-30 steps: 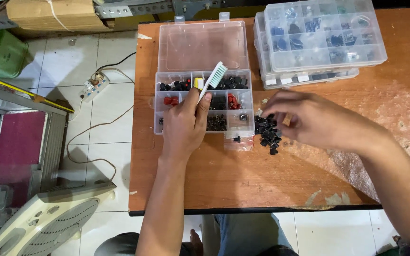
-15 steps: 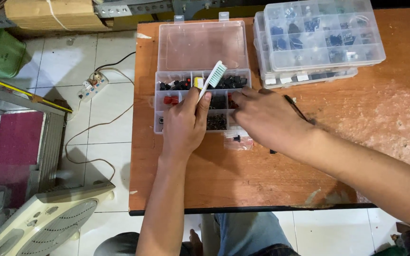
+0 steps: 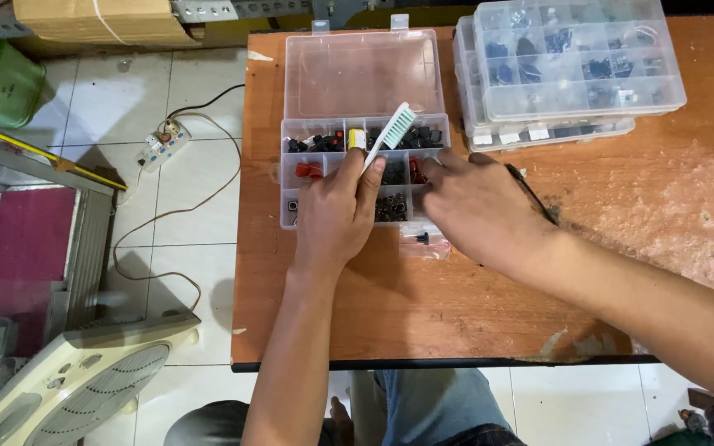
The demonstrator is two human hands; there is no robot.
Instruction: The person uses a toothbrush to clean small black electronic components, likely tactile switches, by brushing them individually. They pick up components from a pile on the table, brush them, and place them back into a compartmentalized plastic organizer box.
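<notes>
Toothbrush (image 3: 390, 136) pinched in left hand (image 3: 336, 211) grip over organizer box (image 3: 363, 78) (table's left edge); right hand (image 3: 477, 211) grip unclear, open tabletop rt.

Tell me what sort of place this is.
Probably a small repair or hobby electronics bench: a clear plastic compartment box of small dark and red parts, more stacked clear boxes on a worn wooden table, a power strip on tiled floor.

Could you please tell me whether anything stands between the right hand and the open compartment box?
Nothing visible does: the right hand already rests at the open compartment box, beside the left hand holding the toothbrush.
</notes>
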